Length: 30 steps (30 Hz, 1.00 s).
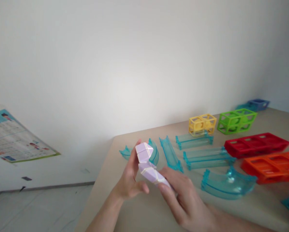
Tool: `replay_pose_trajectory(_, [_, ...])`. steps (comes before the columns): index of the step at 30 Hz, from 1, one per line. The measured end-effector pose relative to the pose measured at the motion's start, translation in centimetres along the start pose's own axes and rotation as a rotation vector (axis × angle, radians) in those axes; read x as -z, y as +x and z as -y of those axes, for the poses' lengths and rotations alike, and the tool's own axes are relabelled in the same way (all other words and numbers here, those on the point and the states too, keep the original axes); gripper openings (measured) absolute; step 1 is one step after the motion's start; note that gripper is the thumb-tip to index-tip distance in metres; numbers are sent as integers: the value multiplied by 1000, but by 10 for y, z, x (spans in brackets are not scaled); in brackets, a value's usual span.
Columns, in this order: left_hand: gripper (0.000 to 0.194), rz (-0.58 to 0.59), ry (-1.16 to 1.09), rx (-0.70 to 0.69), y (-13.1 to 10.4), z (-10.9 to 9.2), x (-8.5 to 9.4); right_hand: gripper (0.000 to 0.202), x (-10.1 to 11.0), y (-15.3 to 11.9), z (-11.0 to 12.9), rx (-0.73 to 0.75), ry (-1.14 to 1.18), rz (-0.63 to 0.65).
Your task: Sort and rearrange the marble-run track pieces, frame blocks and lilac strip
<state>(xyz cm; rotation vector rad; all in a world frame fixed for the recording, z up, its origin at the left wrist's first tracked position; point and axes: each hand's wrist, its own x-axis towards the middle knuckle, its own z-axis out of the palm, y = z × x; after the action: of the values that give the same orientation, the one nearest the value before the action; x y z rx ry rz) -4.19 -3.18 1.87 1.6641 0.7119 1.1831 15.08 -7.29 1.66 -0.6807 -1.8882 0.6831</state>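
A lilac and white twisty snake puzzle (151,174) is held above the table, bent partway along its length. My right hand (186,198) grips its lower end between thumb and fingers. My left hand (128,180) is beside the upper end, with its fingers stretched up behind the blocks, apparently touching them. The left thumb stands apart from the puzzle. Part of the lower end is hidden by my right hand. Just behind the puzzle lies a clear blue curved track piece (154,154), partly covered by it.
Clear blue track pieces, such as a straight one (170,154) and a curved one (227,187), lie on the table (103,193). Farther right are yellow (202,124), green (237,121), red (256,145) and orange (274,166) frame blocks. A wall (144,64) stands behind.
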Motion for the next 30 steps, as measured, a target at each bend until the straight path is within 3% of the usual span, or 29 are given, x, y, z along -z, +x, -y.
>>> replay_pose_trajectory(6, [106,-11,-174,-1,-5,11,-18,22,-10,-6,3,27,-78,119])
replay_pose_trajectory(9, [104,-38,-192,44,-6,17,-19,46,-10,-7,4,92,-112,117])
replay_pose_trajectory(12, [103,-74,-197,130,-5,13,-16,56,-9,-9,5,135,-112,70])
replay_pose_trajectory(14, [101,-74,-299,180,-1,5,-13,42,-8,-8,5,118,-101,-21])
replay_pose_trajectory(17, [96,-2,-631,281,6,-9,-8,30,-7,-5,0,65,-73,-191])
replay_pose_trajectory(21, [93,224,-966,494,9,-15,-4,47,-4,5,-13,-86,-32,-346])
replay_pose_trajectory(24, [87,355,-1009,706,9,-11,-5,54,-2,11,-22,-189,108,-278])
replay_pose_trajectory(26, [84,374,-990,797,9,-9,-6,44,-1,14,-26,-230,224,-181])
replay_pose_trajectory(30, [79,341,-934,832,8,-7,-7,28,0,18,-30,-281,338,-134])
